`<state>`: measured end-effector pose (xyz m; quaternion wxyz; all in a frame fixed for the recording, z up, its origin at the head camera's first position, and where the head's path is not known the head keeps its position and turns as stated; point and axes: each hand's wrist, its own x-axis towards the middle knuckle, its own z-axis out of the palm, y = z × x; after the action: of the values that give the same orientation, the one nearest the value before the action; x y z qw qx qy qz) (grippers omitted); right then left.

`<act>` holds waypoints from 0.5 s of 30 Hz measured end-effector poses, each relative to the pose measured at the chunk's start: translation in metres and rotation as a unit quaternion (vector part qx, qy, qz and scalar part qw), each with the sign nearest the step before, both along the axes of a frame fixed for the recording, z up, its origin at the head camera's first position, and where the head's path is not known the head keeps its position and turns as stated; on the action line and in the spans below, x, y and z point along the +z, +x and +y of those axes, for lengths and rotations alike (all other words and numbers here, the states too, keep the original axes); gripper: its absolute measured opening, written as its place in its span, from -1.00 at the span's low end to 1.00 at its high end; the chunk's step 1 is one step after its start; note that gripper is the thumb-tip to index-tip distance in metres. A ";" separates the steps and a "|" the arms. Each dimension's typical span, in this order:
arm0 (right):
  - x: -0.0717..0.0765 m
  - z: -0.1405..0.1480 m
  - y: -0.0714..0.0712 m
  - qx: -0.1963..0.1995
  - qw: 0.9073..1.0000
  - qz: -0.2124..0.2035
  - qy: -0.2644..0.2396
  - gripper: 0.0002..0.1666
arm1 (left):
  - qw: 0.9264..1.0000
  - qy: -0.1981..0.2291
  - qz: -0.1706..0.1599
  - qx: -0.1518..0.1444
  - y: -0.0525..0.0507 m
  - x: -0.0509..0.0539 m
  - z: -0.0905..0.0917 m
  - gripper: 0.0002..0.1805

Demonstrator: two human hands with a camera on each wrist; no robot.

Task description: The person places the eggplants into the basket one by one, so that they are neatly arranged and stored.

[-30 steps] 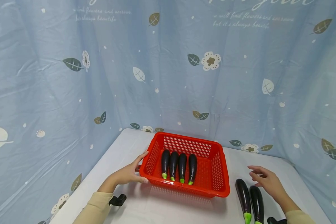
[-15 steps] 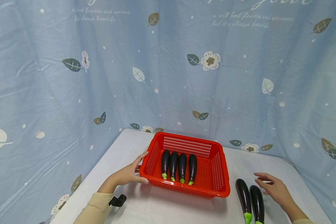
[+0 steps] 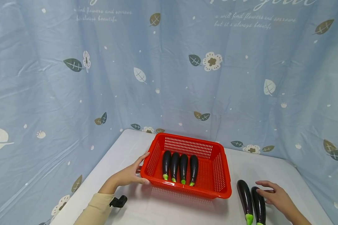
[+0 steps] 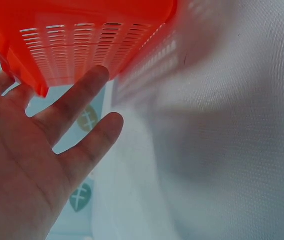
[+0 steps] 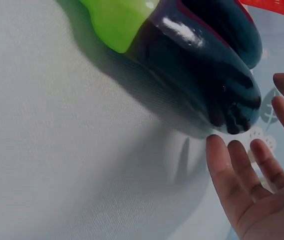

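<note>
A red plastic basket [image 3: 186, 189] with slotted walls stands on the white table, several dark purple eggplants [image 3: 183, 168] lying side by side in its left half. My left hand [image 3: 129, 175] rests against the basket's left end, fingers spread; in the left wrist view some fingertips are hidden behind the red rim [image 4: 12, 65]. Right of the basket lie two more eggplants, the left one [image 3: 244, 198] and the right one [image 3: 258, 204], green stem ends toward me. My right hand [image 3: 279, 197] hovers around the right one's far end, fingers parted; contact is hard to tell.
A white cloth-covered table [image 3: 163, 212] carries everything. Behind it and on both sides hangs a blue curtain [image 3: 171, 78] with leaf and flower prints. A black camera mount [image 3: 118, 201] sits on my left wrist.
My right hand has shifted right, then come down toward me to the far end of the right eggplant. The left hand, basket and eggplants have stayed where they were.
</note>
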<state>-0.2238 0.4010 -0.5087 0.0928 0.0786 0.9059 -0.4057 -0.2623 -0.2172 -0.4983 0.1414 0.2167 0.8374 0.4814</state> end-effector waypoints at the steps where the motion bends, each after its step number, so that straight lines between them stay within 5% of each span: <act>1: 0.000 0.000 0.000 0.001 1.000 -0.005 -0.007 -0.22 | 1.000 0.000 0.000 0.000 0.000 0.000 0.000 0.29; 7: -0.002 -0.004 0.000 0.017 0.998 -0.036 -0.040 -0.36 | 1.000 0.001 0.000 0.001 -0.001 0.000 -0.001 0.29; 15: -0.008 -0.008 0.000 0.009 0.999 -0.029 -0.013 -0.41 | 1.000 0.007 0.000 -0.006 -0.001 0.000 0.000 0.29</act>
<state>-0.2240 0.3932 -0.5164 0.1233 0.0810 0.8983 -0.4139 -0.2628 -0.2175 -0.4980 0.1430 0.2223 0.8326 0.4867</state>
